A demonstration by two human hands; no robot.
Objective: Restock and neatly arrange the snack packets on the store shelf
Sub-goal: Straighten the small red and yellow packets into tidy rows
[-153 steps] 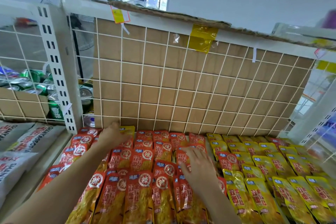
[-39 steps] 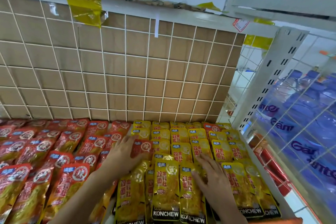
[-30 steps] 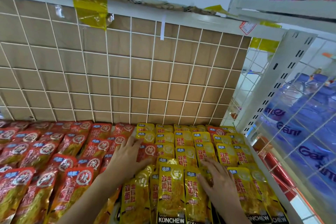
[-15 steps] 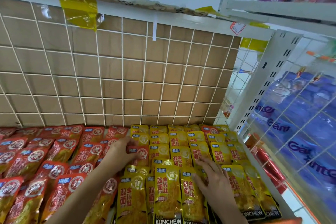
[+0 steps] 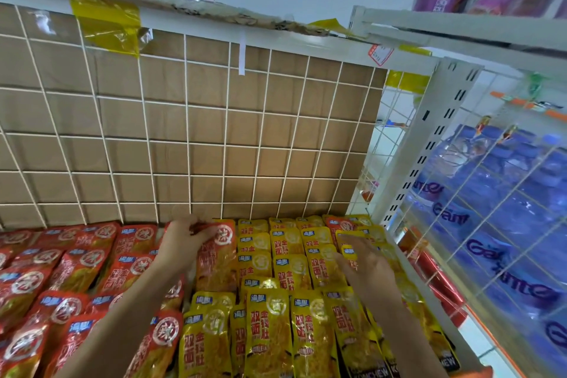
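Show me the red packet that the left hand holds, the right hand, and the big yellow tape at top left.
red packet [image 5: 218,262], head view, middle of its front.
right hand [image 5: 369,270], head view, back of hand.
yellow tape [image 5: 104,21], head view, middle of strip.

Your shelf [image 5: 411,159] is white metal, and its wire grid back [image 5: 226,144] is lined behind with brown cardboard [image 5: 165,123]. The deck is covered from side to side with flat snack pouches laid in overlapping rows that run from the back wall toward you. The red packets [image 5: 76,267] fill your left part and the yellow packets [image 5: 270,325] fill your right part. At the seam between the two colours, near the back, one red packet [image 5: 217,258] overlaps the yellow side. Another red pouch [image 5: 343,224] shows in the far right back corner among the yellow ones.
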